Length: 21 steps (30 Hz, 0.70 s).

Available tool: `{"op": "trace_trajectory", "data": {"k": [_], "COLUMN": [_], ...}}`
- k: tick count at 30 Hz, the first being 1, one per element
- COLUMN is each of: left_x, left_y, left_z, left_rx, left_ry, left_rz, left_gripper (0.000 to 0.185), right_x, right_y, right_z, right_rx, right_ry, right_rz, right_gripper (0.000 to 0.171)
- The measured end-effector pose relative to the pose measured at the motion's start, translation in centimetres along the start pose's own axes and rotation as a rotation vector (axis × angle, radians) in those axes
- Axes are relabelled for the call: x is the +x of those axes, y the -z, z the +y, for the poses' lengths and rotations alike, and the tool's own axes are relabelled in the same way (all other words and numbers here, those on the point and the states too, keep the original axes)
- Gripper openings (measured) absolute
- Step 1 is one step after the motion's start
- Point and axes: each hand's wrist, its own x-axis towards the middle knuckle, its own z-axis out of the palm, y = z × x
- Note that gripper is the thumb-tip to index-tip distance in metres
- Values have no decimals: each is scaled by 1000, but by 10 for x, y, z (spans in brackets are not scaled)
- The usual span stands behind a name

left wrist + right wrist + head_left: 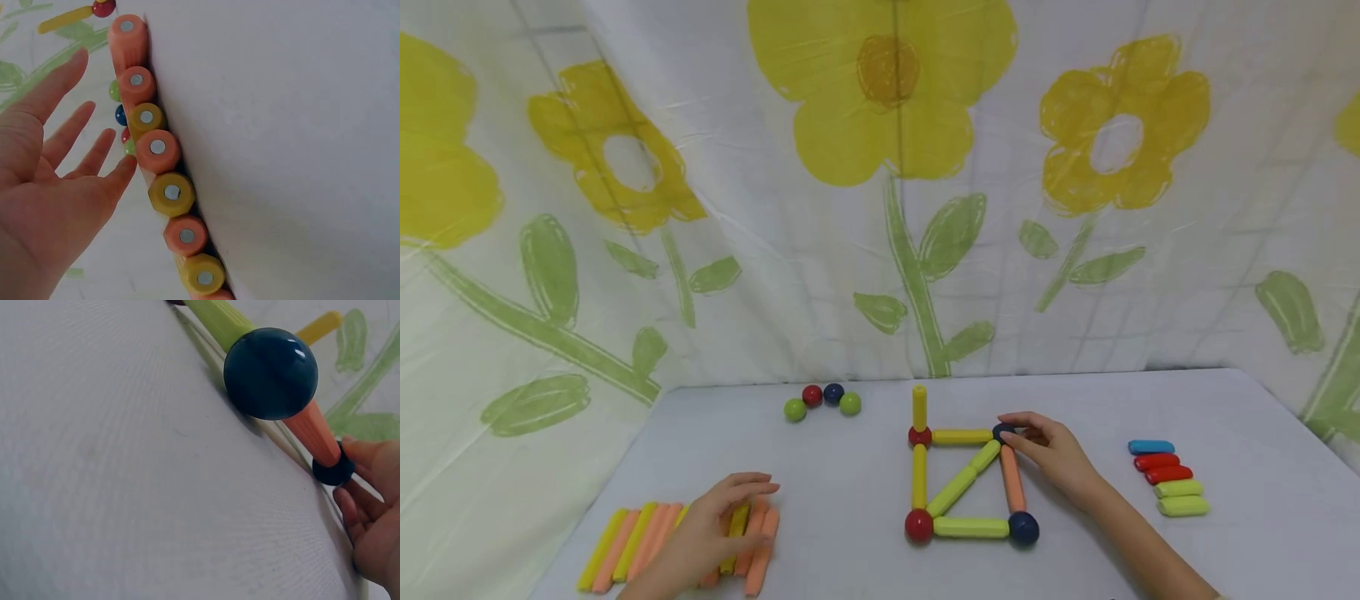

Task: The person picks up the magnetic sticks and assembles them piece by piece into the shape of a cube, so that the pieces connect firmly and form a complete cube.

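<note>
The square frame of sticks and balls (970,483) lay flat mid-desk, one yellow stick upright at its far left corner. The right hand (1052,454) pinched the dark blue ball (1003,432) at the far right corner. Likely light, rigid and smooth, the pieces seem best held at the balls. The left hand (715,525), fingers spread, hovered over the row of orange and yellow sticks (647,542) on the desk (850,500).

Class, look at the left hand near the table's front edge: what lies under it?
Under the left hand lies a row of orange and yellow sticks on the table. The open hand covers the middle ones, so their count stays hidden.
</note>
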Motion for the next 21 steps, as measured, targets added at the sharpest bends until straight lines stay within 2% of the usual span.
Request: {"op": "trace_trajectory", "data": {"k": [5, 9, 11, 14, 18, 21], "left_x": [-3, -3, -5, -8, -9, -9], "left_y": [6, 6, 7, 9, 9, 9], "left_z": [-23, -30, -22, -18, -17, -17], "left_rx": [83, 152, 163, 134, 116, 116], "left_ry": [21, 40, 60, 94, 71, 66], "left_rz": [-134, -195, -234, -280, -308, -315], "left_gripper": [60, 76, 85, 91, 92, 90], "right_x": [-1, -2, -1, -2, -2, -1], "right_y": [1, 1, 0, 0, 0, -1], "right_z": [0, -1, -1, -1, -1, -1], "right_rx": [6, 10, 13, 17, 15, 19], "right_ry": [8, 2, -3, 8, 34, 19], "right_rz": [-4, -5, -4, -8, -13, -9], "right_gripper": [40, 40, 40, 41, 41, 40]}}
